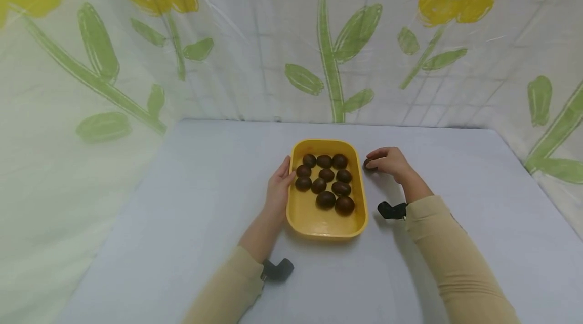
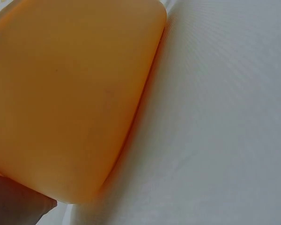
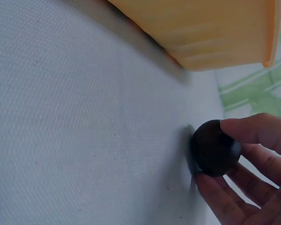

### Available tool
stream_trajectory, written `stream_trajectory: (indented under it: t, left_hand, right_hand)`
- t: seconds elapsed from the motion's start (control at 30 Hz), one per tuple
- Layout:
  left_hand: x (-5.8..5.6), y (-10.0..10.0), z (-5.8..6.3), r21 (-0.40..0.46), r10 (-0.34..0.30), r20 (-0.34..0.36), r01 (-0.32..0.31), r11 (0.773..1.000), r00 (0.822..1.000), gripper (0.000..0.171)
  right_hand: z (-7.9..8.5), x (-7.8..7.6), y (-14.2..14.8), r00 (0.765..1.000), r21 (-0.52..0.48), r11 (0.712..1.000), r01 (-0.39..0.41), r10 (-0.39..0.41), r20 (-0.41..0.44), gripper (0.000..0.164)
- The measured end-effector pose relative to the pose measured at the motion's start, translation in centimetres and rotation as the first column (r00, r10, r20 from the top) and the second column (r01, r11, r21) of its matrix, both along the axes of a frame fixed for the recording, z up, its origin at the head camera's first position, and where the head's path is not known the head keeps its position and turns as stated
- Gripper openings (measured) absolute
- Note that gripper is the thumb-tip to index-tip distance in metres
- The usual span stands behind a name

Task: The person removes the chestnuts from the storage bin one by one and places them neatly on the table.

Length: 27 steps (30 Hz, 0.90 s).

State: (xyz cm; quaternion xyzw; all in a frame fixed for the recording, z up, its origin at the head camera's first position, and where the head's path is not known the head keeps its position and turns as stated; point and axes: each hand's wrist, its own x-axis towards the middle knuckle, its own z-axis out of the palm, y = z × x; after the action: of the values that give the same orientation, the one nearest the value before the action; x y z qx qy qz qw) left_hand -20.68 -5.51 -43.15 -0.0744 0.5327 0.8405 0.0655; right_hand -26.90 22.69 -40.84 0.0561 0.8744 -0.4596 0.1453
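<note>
A yellow rectangular tub [image 1: 328,225] stands on the table with several dark brown, smooth, round to oval fruits [image 1: 325,200] inside, mostly in its far part. My left hand [image 1: 277,190] grips the tub's left side, thumb at the rim; its other fingers are largely hidden. The left wrist view is filled by the tub's outer wall [image 2: 75,93]. Right of the tub, my right hand [image 1: 389,162] pinches one more dark round fruit [image 3: 215,149] between thumb and fingers, at or just above the table; contact with the table is hard to tell.
The pale table [image 1: 205,202] extends on both sides of the tub. Behind it hangs a whitish curtain [image 1: 227,61] with yellow flowers and green leaves. A small black camera [image 1: 391,210] sticks out at the right wrist, another black camera [image 1: 279,269] at the left.
</note>
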Motion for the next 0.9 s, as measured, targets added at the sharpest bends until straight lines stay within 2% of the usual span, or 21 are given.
stream_trajectory:
  t: [0.17, 0.57, 0.73, 0.9]
  left_hand:
    - [0.1, 0.0, 0.0, -0.004, 0.002, 0.007, -0.002, 1.0, 1.0, 0.053]
    - [0.1, 0.1, 0.1, -0.01, 0.007, 0.005, -0.007, 1.0, 1.0, 0.053]
    - [0.1, 0.1, 0.1, -0.008, 0.007, 0.013, -0.007, 1.0, 1.0, 0.053]
    - [0.1, 0.1, 0.0, 0.01, 0.002, 0.017, -0.002, 1.0, 1.0, 0.053]
  right_hand:
    - [0.0, 0.0, 0.0, 1.0, 0.019, 1.0, -0.017, 0.017, -0.021, 0.039]
    - [0.6, 0.2, 0.4, 0.998, 0.048, 0.997, -0.057, 0.058, -0.013, 0.038]
    - [1.4, 0.4, 0.5, 0.997, 0.045, 0.996, -0.078, 0.078, -0.005, 0.04]
    - [2.8, 0.6, 0.6, 0.997, 0.037, 0.997, -0.069, 0.07, -0.019, 0.042]
